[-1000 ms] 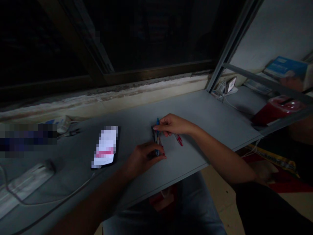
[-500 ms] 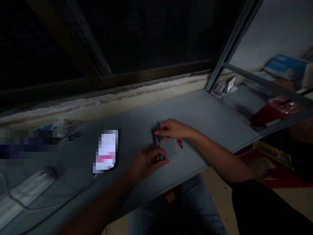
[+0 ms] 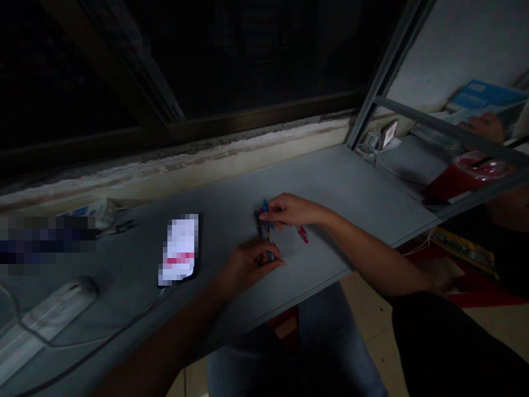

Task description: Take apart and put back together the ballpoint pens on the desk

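Note:
Several pens lie in a small bunch on the grey desk (image 3: 223,215). My right hand (image 3: 291,208) pinches the upper part of a blue pen (image 3: 265,208). Just left of those fingertips is a black pen (image 3: 257,221), with a bit of red showing between the two. My left hand (image 3: 250,262) curls round the near ends of the bunch, where a bluish pen end (image 3: 270,256) shows between thumb and fingers. A red pen (image 3: 303,235) lies apart on the desk, below my right wrist, partly covered by it.
A lit phone (image 3: 179,251) lies left of my hands, cable attached. Farther left is a white power strip (image 3: 53,311). Past a metal frame (image 3: 450,129) at right are a red container (image 3: 467,176), a blue box (image 3: 483,96) and another person's hand (image 3: 487,127).
The view has shifted slightly. Both my hands keep nearly the same grip on the pens. At right, the other person's hand shows more clearly near the blue box.

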{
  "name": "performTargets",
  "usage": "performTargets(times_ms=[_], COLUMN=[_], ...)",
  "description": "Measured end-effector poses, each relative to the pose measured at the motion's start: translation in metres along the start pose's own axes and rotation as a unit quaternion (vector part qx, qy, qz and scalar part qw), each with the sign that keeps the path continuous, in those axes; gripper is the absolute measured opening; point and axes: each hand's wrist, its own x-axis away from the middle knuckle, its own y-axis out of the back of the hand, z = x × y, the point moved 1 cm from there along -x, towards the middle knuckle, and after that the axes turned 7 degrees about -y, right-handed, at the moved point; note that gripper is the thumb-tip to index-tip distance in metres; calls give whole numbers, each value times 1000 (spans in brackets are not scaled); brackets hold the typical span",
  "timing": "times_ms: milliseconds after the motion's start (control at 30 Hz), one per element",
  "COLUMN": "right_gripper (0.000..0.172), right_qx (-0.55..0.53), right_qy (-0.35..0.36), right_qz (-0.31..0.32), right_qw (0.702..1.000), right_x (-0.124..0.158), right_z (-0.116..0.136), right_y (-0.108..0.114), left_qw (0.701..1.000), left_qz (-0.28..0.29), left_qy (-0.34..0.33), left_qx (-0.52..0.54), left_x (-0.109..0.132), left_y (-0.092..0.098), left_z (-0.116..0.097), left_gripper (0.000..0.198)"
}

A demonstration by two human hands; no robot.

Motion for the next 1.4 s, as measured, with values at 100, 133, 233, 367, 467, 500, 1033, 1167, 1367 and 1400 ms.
performTargets(times_ms=[100,133,233,367,467,500,1033,1167,1367,1400], right_gripper=[40,41,38,35,37,37,26,20,17,17], right_qx=[13,22,83,244,308,317,251,226,224,228], right_qy=[1,2,-10,-51,-88,-99,-110,-83,-55,-51], right_qz=[-19,-33,-90,-77,-73,-85,-91,-60,-56,-60], right_qw=[1000,999,992,965,944,939,957,969,971,971], right_x=[1,2,4,4,5,6,11,11,10,9], right_z=[3,4,2,-5,-7,-7,-16,-19,-17,-16], right_y=[1,3,11,17,16,16,15,17,13,12], left_qw=[1000,1000,999,984,969,964,952,954,957,958], left_qz=[0,-1,-26,-66,-37,-30,-47,-64,-82,-86], left_qy=[1,-1,7,72,98,101,143,170,192,193], left_qx=[5,6,-25,-152,-224,-246,-268,-239,-200,-193], left_x=[1,1,1,-2,-7,-8,-4,-2,-2,-2], left_y=[0,0,-2,-6,-9,-10,-8,-6,-5,-4], left_z=[0,0,1,0,-3,-5,-7,-6,-7,-7], left_gripper=[17,18,40,30,30,29,16,16,17,18])
